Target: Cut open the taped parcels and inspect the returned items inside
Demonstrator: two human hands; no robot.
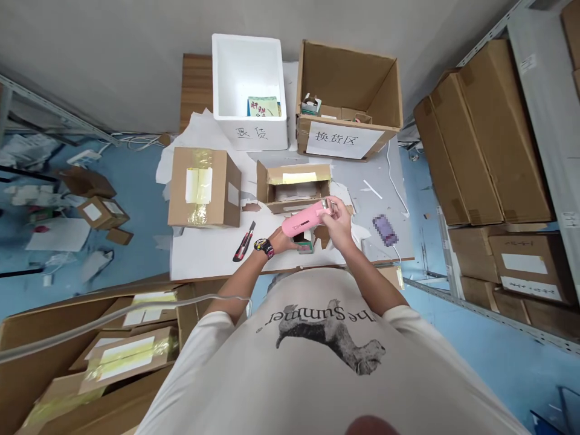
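My right hand (pixel 339 220) is closed around the metallic cap end of a pink bottle (pixel 306 219), which is tilted, its base toward the left. Beneath the bottle stands a small green-and-white box (pixel 305 244) with its top open. My left hand (pixel 283 240), wearing a watch at the wrist, grips that box from the left; the bottle hides part of its fingers. Just behind the bottle is an open cardboard carton (pixel 299 172) with its flaps up. A red-and-black box cutter (pixel 244 241) lies left of my left hand.
A taped carton (pixel 199 187) stands at the table's left. At the back are a white foam box (pixel 249 130) and a large open carton (pixel 347 142) with items inside. A blurred phone (pixel 385 231) with a cable lies right. Stacked cartons (pixel 489 139) fill the right shelf.
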